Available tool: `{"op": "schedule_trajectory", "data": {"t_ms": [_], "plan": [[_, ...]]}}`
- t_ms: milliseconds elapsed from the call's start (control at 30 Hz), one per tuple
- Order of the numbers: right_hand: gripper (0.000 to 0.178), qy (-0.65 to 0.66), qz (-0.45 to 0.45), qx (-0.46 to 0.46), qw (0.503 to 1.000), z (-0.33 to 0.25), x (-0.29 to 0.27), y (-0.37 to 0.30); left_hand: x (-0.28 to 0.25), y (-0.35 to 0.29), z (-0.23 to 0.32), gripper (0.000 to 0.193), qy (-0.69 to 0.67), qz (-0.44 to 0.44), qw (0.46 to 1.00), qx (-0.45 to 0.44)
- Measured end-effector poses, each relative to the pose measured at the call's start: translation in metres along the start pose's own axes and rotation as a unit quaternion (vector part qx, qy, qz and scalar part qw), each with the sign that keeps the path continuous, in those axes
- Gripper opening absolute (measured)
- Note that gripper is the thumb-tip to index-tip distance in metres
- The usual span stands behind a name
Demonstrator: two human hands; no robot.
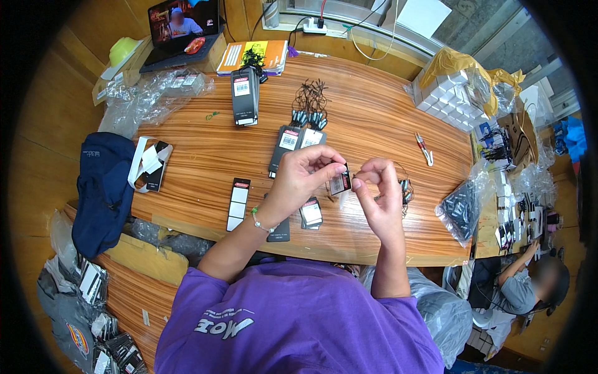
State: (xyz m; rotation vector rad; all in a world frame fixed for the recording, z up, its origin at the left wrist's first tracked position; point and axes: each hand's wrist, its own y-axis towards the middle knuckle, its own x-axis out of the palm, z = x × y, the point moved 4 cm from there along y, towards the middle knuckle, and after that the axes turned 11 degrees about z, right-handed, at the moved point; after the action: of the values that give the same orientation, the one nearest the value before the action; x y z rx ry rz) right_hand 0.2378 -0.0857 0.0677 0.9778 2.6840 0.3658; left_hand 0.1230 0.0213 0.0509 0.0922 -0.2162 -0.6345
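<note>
My left hand [305, 174] pinches a small black hang tag [339, 184] with a white barcode label, holding it above the table. Close to the tag's right edge, the thumb and forefinger of my right hand [381, 199] are pressed together; what lies between them is too small to make out. Under and beside my left wrist lie a stack of small tags [311, 214] and a dark card tag [280, 232], partly hidden by my arm. Loose black strings [406, 192] lie just right of my right hand. Farther off are larger grey tags [288, 138] with looped black strings [310, 100].
A thick tag stack [245, 100] stands far left of centre; a strip of white labels [238, 204] lies nearer. Snips [424, 148] rest at right, before white boxes [450, 100] and a plastic bag [462, 209]. A navy bag [103, 193] hangs over the left edge. Another person [523, 288] sits at right.
</note>
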Motion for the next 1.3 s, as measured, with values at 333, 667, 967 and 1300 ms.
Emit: {"op": "schedule_trajectory", "data": {"t_ms": [333,667,967,1300], "plan": [[0.024,0.410,0.055,0.053,0.909,0.022,-0.022,0.014,-0.015,0.010,-0.007,0.007,0.023,0.012,1.000,0.004],[0.020,0.191,-0.004,-0.071,0.979,0.007,0.000,0.005,-0.003,0.006,0.006,0.009,0.064,-0.038,0.997,-0.021],[0.020,0.016,-0.034,-0.138,0.990,0.007,0.002,0.001,-0.002,0.004,0.006,0.010,-0.021,-0.044,0.997,-0.055],[0.021,0.008,-0.056,-0.055,0.997,-0.001,0.004,-0.001,-0.001,0.002,0.011,0.011,0.012,-0.058,0.997,-0.054]]}}
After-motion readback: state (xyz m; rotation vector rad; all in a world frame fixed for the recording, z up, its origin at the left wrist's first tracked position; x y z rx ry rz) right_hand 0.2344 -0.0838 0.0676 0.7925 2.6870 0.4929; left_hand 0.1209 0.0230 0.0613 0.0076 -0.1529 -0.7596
